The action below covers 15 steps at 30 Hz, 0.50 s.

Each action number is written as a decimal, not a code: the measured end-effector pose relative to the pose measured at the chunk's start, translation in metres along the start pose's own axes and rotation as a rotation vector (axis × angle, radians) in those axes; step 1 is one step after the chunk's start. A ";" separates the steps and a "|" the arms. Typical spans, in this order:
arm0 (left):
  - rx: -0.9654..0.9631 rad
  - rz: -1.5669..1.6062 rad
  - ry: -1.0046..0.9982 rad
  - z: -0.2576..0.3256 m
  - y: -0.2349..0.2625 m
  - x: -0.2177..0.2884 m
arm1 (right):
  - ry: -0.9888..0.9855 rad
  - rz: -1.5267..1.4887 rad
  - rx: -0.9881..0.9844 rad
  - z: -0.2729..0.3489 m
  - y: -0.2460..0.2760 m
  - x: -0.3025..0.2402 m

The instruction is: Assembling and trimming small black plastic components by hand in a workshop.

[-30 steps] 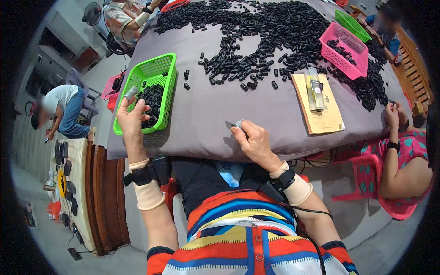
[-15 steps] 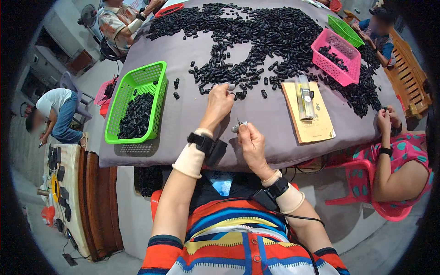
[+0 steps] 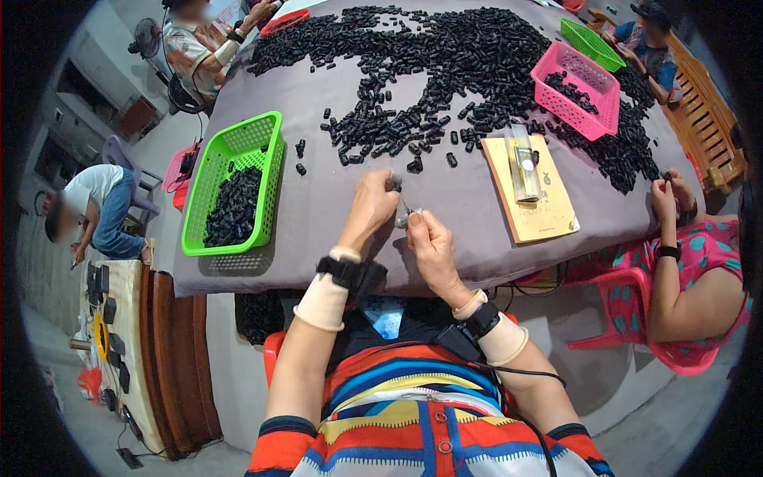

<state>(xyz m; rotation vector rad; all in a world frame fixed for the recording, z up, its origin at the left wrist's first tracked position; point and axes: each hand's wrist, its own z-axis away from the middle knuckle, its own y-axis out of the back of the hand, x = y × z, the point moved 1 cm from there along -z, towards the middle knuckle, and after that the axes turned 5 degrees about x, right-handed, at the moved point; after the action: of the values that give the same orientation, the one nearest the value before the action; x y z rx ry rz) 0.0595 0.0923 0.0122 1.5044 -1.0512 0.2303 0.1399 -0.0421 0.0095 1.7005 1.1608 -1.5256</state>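
Observation:
Above the grey-covered table, my left hand [image 3: 373, 208] is closed, pinching a small black plastic piece [image 3: 395, 182] at its fingertips. Just to the right and nearer to me, my right hand [image 3: 433, 248] is closed around a thin pointed tool [image 3: 407, 206]. Its tip points up toward the left hand; the handle is hidden in the fingers. Grey wrapping covers some fingertips. Beyond my hands spreads a large heap of similar black pieces [image 3: 477, 63], with a few loose ones near its front edge.
At the left stands a green basket [image 3: 274, 191] partly filled with black pieces. A yellow-brown booklet [image 3: 548, 215] with a clear case [image 3: 523, 167] on it lies to the right. Beyond are a pink basket [image 3: 600, 119] and another green basket [image 3: 592, 48]. Co-workers sit around the table.
My left hand has drawn back from the front edge of the heap toward me with a black piece. My right hand has shifted slightly, and the two hands are closer.

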 end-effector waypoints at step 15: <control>-0.115 1.572 0.579 0.098 0.031 -0.006 | 0.090 0.187 -0.083 -0.001 -0.004 -0.002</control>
<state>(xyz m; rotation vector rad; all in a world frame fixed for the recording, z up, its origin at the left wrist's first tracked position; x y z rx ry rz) -0.0067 0.0138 0.0046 0.1498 -1.4775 1.5341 0.1369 -0.0394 0.0126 1.7829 1.0611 -1.2834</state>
